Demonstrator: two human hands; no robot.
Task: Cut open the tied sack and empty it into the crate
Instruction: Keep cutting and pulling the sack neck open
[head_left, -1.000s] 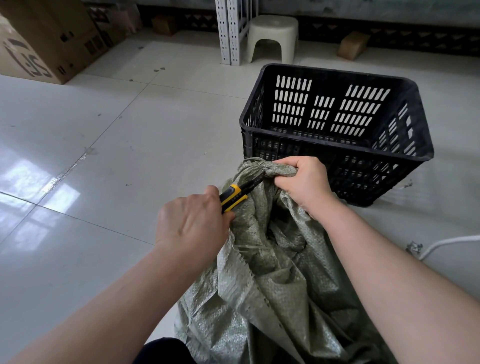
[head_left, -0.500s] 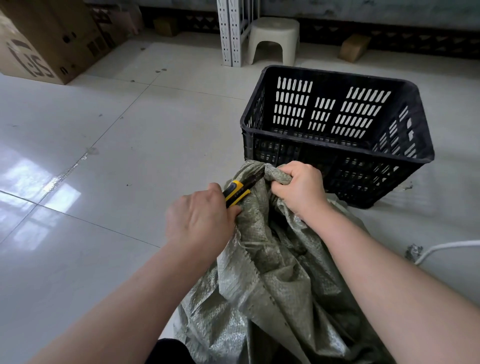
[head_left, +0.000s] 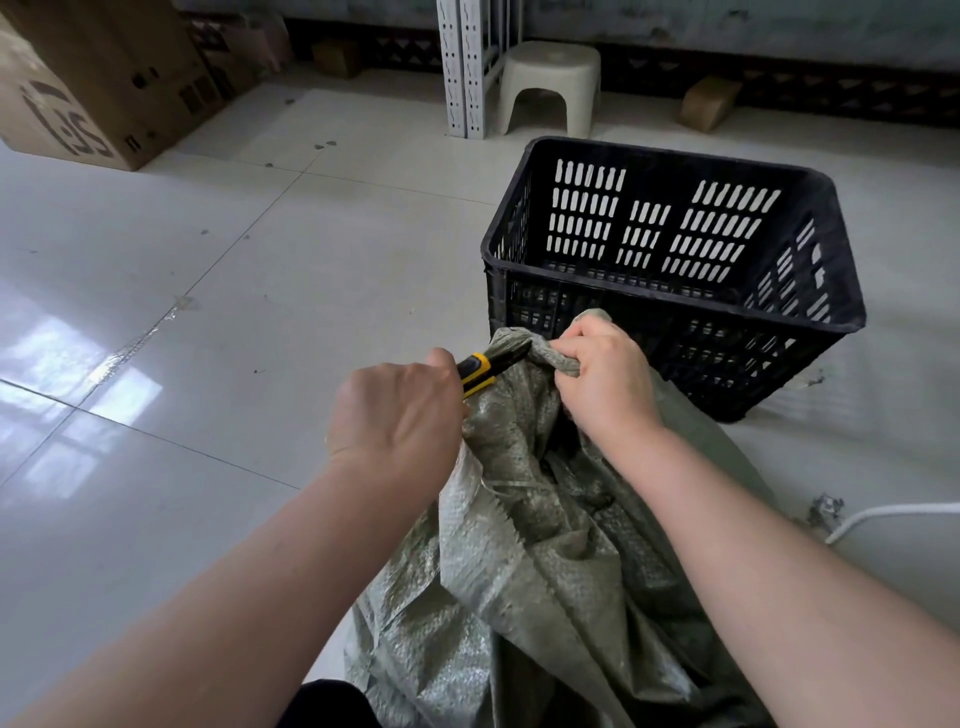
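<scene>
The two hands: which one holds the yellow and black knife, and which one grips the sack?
The left hand holds the knife, its tip at the bunched neck of the sack. The right hand grips that neck, just before the crate.

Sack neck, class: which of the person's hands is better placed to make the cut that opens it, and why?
The left hand. It already grips the yellow-and-black utility knife, whose tip points at the bunched neck of the woven sack. The right hand is occupied clutching that neck, beside the black crate.
</scene>
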